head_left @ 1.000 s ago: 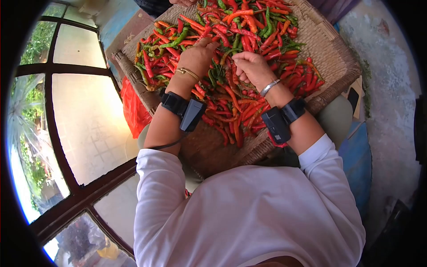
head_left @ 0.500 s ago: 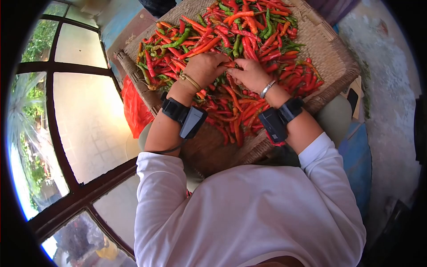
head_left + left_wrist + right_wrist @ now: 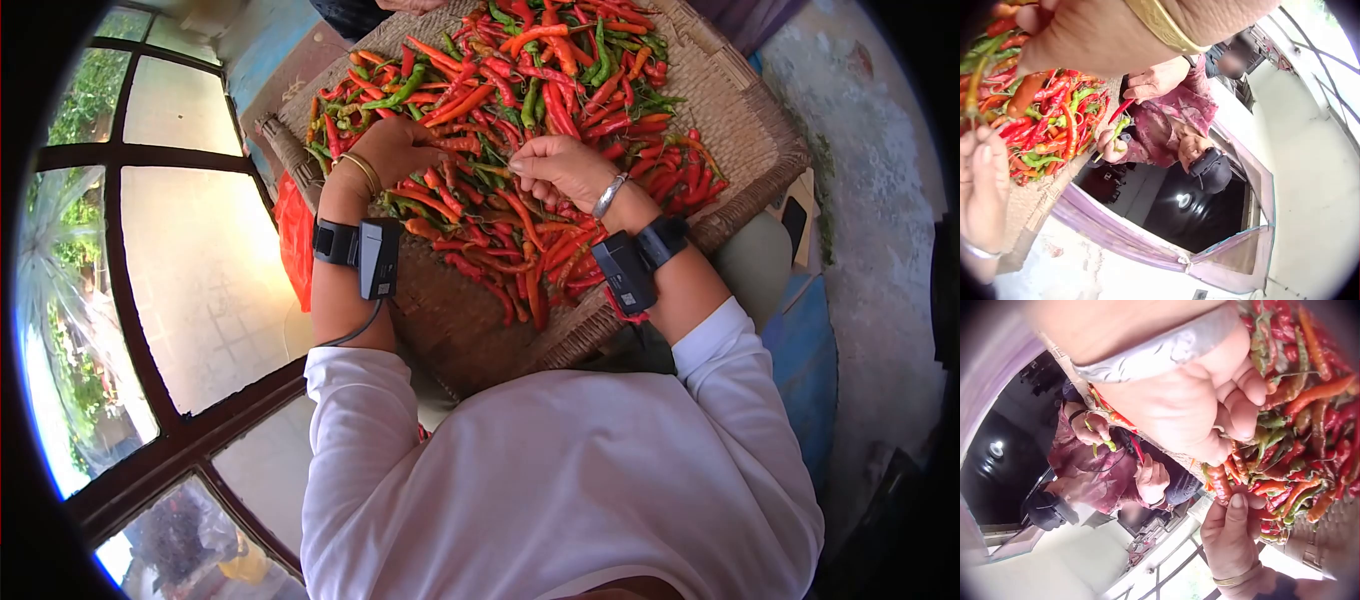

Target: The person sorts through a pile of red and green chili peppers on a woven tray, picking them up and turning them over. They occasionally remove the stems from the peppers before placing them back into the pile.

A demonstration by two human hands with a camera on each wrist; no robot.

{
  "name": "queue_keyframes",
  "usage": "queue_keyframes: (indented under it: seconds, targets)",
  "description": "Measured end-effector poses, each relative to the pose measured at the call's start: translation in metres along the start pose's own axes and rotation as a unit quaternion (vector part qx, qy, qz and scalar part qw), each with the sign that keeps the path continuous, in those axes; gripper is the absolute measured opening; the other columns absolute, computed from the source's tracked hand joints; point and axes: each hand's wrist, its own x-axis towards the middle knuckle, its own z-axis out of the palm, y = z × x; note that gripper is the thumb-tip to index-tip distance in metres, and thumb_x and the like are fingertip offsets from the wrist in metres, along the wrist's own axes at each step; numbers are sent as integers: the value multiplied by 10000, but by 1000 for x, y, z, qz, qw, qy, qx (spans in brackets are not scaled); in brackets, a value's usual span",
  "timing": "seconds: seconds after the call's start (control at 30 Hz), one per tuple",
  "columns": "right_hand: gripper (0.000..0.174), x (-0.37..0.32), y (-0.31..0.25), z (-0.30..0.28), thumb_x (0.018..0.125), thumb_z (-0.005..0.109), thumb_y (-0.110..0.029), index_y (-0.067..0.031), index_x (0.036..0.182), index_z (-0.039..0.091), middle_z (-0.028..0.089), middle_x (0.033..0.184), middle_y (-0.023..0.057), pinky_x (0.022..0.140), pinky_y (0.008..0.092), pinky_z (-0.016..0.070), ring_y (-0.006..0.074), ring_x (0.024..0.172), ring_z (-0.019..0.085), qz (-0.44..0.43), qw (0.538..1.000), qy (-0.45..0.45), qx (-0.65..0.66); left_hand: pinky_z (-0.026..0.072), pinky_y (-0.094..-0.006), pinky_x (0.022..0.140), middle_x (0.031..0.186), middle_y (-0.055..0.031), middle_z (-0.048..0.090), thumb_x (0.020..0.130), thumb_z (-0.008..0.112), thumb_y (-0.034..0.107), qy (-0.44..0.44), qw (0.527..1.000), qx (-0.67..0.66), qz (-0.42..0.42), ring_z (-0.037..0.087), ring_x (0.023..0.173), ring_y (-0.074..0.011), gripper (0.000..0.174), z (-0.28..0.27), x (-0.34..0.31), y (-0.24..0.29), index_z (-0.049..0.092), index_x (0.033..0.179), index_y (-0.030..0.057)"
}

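Observation:
Red, orange and green chili peppers [image 3: 540, 215] lie heaped on a woven surface [image 3: 745, 110]. My left hand [image 3: 395, 150] is over the left part of the heap, wrist bent. In the right wrist view, its thumb and fingers pinch a red-orange pepper [image 3: 1219, 481]. My right hand [image 3: 568, 172] is a short way to the right, above the peppers. Its thumb and index finger pinch a thin stem [image 3: 1224, 433], with the other fingers curled beneath. The two hands are apart in the head view.
Across the heap sits another person in a patterned red top [image 3: 1160, 122], holding a red pepper [image 3: 1121, 110] and a green one [image 3: 1120, 129]. A red plastic bag [image 3: 294, 240] hangs at the left, beside the framed window panes [image 3: 200, 270].
My hands were together over the middle of the heap half a second ago. My left hand has moved left, away from my right, which stays near its earlier place.

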Motion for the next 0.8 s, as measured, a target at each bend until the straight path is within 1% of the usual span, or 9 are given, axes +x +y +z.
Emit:
queue_keyframes:
  seconds: [0.27, 0.37, 0.43, 0.5, 0.57, 0.6, 0.63, 0.7, 0.8]
  targets:
    - [234, 1, -1, 2, 806, 561, -254, -24, 850, 566, 527, 604, 0, 393, 191, 381, 56, 478, 489, 8, 1000, 18, 18, 439, -251, 538, 614, -52, 592, 762, 611, 224, 38, 997, -52, -48, 564, 588, -112, 239, -16, 0, -19, 630, 859, 6]
    - [213, 4, 4, 5, 797, 567, -218, -13, 852, 576, 537, 608, 7, 412, 198, 396, 60, 485, 497, -12, 998, 26, -61, 448, -245, 567, 719, -76, 611, 759, 621, 212, 145, 986, -61, -52, 572, 629, -108, 275, -12, 9, -13, 607, 940, 6]
    - [195, 5, 6, 7, 792, 569, -192, -7, 853, 581, 544, 612, 11, 424, 202, 404, 63, 490, 503, -15, 992, 41, -115, 423, -216, 545, 843, -61, 596, 793, 590, 164, 301, 889, -322, 123, 513, 594, -62, 328, -2, 17, -7, 536, 1085, 24]
    - [172, 5, 6, 7, 778, 563, -144, 8, 854, 589, 565, 633, 24, 448, 210, 420, 75, 501, 518, -11, 991, 54, -125, 442, -219, 579, 980, -62, 579, 791, 591, 147, 287, 874, -366, 138, 523, 630, -60, 402, 7, 25, -7, 472, 1162, 46]
    - [176, 4, 5, 8, 772, 563, -147, 5, 857, 590, 569, 638, 27, 453, 217, 423, 80, 503, 522, -10, 989, 57, -139, 450, -227, 603, 960, -46, 597, 770, 606, 125, 280, 948, -33, 148, 538, 646, -66, 379, 13, 28, -8, 504, 1128, 55]
    - [181, 4, 4, 8, 767, 564, -151, 2, 859, 592, 573, 643, 29, 457, 223, 426, 86, 506, 526, -10, 987, 59, -149, 460, -260, 633, 958, -62, 606, 743, 621, 102, 235, 962, 41, 130, 572, 662, -123, 362, 19, 25, -3, 533, 1093, 76]
    - [181, 6, 8, 8, 767, 564, -151, 2, 859, 592, 573, 643, 29, 457, 223, 426, 86, 506, 526, -10, 987, 58, -149, 466, -306, 665, 946, -96, 605, 726, 617, 106, 201, 959, 62, 192, 594, 710, -217, 345, 27, 28, -7, 553, 1064, 90]
    - [186, 12, 20, 8, 757, 572, -165, -8, 855, 598, 574, 641, 29, 469, 237, 432, 95, 507, 532, -56, 969, 31, -238, 465, -354, 691, 932, -97, 602, 712, 603, 127, 89, 975, 136, 151, 580, 805, -270, 324, 43, 29, -1, 568, 1033, 93]
    - [178, 14, 20, 9, 757, 570, -172, -18, 839, 603, 578, 635, 31, 481, 244, 437, 93, 502, 534, -34, 967, 40, -248, 468, -370, 698, 912, -78, 590, 695, 594, 151, 81, 952, 248, 163, 567, 852, -266, 318, 69, 34, 0, 577, 1011, 110]
